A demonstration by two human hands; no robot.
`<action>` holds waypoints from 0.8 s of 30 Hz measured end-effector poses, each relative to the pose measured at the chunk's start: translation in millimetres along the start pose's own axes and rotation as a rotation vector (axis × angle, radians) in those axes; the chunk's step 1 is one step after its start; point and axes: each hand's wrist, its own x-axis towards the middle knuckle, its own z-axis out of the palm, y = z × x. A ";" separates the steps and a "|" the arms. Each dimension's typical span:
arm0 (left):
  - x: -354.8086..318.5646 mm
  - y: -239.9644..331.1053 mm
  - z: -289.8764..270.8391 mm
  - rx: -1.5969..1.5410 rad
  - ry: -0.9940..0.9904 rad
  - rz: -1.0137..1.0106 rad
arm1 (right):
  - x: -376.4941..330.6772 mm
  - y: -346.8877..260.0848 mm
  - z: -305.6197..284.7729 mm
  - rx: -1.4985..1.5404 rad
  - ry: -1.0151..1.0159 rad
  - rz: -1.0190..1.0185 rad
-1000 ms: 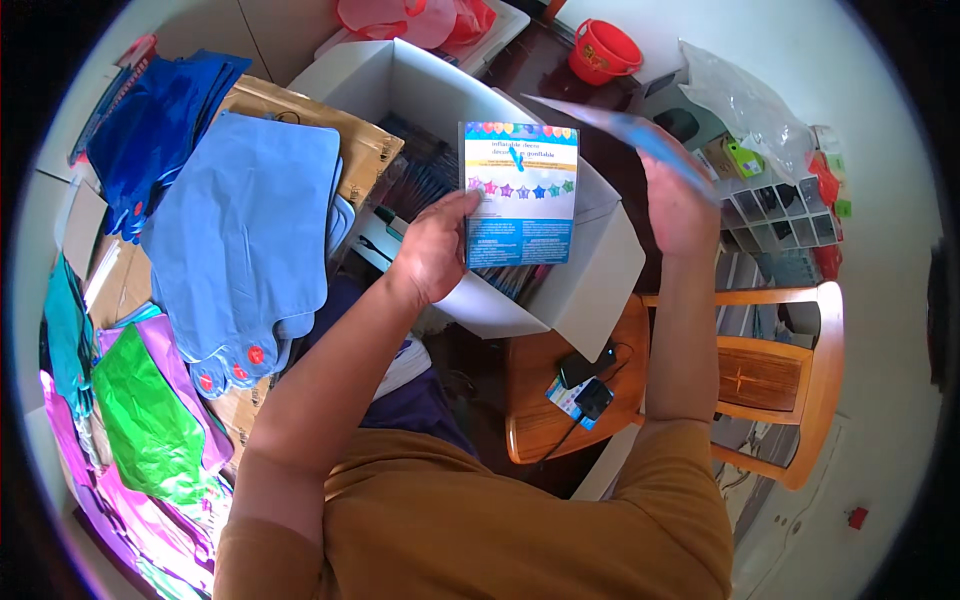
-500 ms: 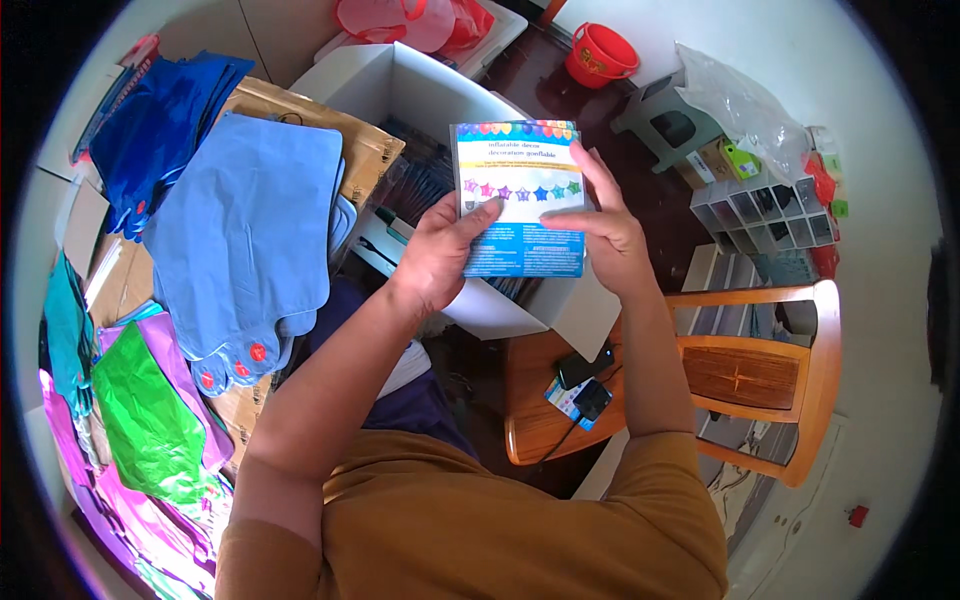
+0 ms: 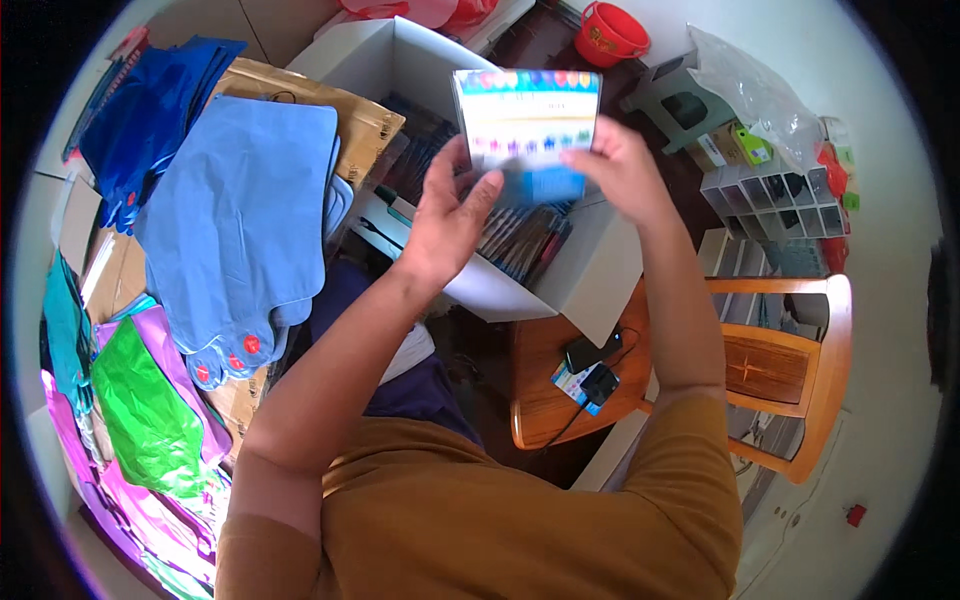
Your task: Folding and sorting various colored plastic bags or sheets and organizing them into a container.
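Note:
A flat blue-and-white printed packet (image 3: 530,115) with balloon pictures along its top is held up over the open white box. My right hand (image 3: 630,170) pinches its right side, thumb on the front and fingers behind. At the packet's lower left, my left hand (image 3: 440,230) has its thumb and fingers spread apart; whether it touches the packet is hard to see. The packet's lower part is smeared by motion. Beneath it, the white box (image 3: 375,65) holds several similar thin packets (image 3: 525,245) standing on edge.
At left, light blue foil sheets (image 3: 240,200) lie on a cardboard box (image 3: 365,120), with green foil (image 3: 150,400) nearby. A wooden chair (image 3: 540,390) at right bears a black device (image 3: 590,350) and cable. Beyond stand a red bucket (image 3: 610,35) and a compartment rack (image 3: 780,205).
The packet has moved up and away, its top tilting slightly. My left hand has loosened and its fingers have spread, while my right hand has closed on the packet's right side.

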 end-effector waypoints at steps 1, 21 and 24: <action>-5.7 -1.9 -2.8 0.029 0.046 0.014 | 10.8 -2.4 -1.6 -0.120 0.027 -0.039; -124.6 -0.3 -51.9 0.368 -0.243 0.046 | 71.1 98.1 53.4 -1.250 -0.197 -1.016; -118.8 -8.5 -52.8 0.318 -0.222 0.058 | 56.8 71.8 41.6 -1.127 -0.021 -0.943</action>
